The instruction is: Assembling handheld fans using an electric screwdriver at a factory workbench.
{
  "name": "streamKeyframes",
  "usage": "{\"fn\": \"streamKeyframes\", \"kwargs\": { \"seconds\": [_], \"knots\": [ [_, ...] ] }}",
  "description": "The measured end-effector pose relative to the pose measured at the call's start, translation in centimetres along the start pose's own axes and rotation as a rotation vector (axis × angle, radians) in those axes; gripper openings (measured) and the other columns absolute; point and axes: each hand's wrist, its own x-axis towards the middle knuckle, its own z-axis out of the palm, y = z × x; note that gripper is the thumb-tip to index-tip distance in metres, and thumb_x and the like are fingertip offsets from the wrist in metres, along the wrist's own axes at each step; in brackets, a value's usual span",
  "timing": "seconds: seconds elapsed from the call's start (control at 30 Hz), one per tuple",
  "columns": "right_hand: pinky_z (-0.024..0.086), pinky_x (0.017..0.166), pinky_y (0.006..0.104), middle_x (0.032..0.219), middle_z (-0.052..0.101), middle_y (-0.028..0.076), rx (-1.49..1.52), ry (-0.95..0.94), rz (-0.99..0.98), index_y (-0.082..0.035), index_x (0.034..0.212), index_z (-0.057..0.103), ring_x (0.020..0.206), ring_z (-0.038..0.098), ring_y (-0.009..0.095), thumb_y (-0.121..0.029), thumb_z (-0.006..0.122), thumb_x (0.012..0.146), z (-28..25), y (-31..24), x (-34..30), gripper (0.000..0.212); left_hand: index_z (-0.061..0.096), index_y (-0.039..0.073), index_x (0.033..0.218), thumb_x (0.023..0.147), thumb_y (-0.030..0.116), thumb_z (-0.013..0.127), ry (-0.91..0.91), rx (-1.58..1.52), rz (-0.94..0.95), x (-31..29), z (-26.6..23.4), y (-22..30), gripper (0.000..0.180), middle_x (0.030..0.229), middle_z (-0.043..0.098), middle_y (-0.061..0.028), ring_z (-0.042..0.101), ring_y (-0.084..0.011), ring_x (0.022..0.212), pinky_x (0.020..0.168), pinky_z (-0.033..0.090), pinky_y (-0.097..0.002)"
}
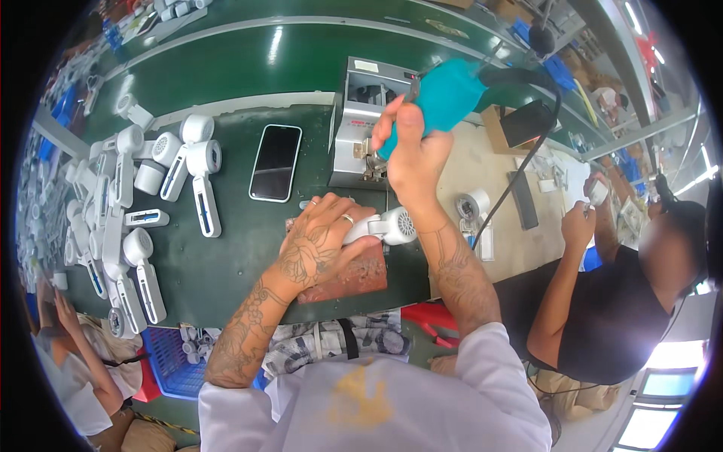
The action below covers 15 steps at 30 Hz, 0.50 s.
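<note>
My right hand (416, 158) is wrapped round a teal electric screwdriver (450, 92), held up at the front of a grey metal box-shaped machine (350, 139), which looks like a screw feeder. The driver's tip is hidden behind my fingers. Lower down, my left hand (320, 235) grips a white handheld fan (398, 226) with a round grille head. Its handle is mostly covered by my fingers. Under that hand lies a reddish-brown block (350, 280) on the dark green table (233, 260).
Several white handheld fans (199, 158) lie piled at the left. A phone (276, 164) rests beyond my left hand. A black cable (538, 143) hangs at the right. Near a cardboard box (501, 132), a co-worker (610, 301) handles a white part. A blue basket (172, 365) stands below the table.
</note>
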Motion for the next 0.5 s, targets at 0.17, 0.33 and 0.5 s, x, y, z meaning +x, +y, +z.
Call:
{"fn": "streamKeyframes", "kwargs": {
  "seconds": [0.17, 0.33, 0.5],
  "knots": [
    [0.047, 0.055, 0.0316, 0.068, 0.055, 0.007, 0.014, 0.020, 0.045, 0.001, 0.096, 0.056, 0.058, 0.056, 0.017, -0.039, 0.059, 0.104, -0.3, 0.4, -1.0, 0.041, 0.070, 0.008, 0.117, 0.090, 0.036, 0.072, -0.006, -0.027, -0.012, -0.1, 0.5, 0.0, 0.039, 0.107, 0.063, -0.0103, 0.059, -0.0309, 0.103, 0.094, 0.047, -0.0458],
    [0.046, 0.054, 0.0323, 0.066, 0.055, 0.007, -0.024, 0.021, 0.100, 0.004, 0.101, 0.058, 0.057, 0.055, 0.018, -0.048, 0.055, 0.104, -0.2, -2.4, -2.9, 0.052, 0.070, 0.008, 0.116, 0.088, 0.036, 0.074, 0.010, 0.055, -0.007, -0.2, 0.0, -0.2, 0.040, 0.107, 0.064, -0.0103, 0.060, -0.0313, 0.102, 0.094, 0.047, -0.0471],
    [0.046, 0.055, 0.0326, 0.066, 0.054, 0.008, -0.041, 0.005, 0.146, 0.006, 0.106, 0.057, 0.057, 0.055, 0.019, -0.062, 0.055, 0.099, -1.4, -4.2, -4.7, 0.068, 0.072, 0.007, 0.113, 0.085, 0.033, 0.076, -0.020, -0.076, -0.058, 0.3, 0.4, -0.2, 0.039, 0.107, 0.064, -0.0089, 0.060, -0.0307, 0.102, 0.093, 0.048, -0.0483]
  ]
}}
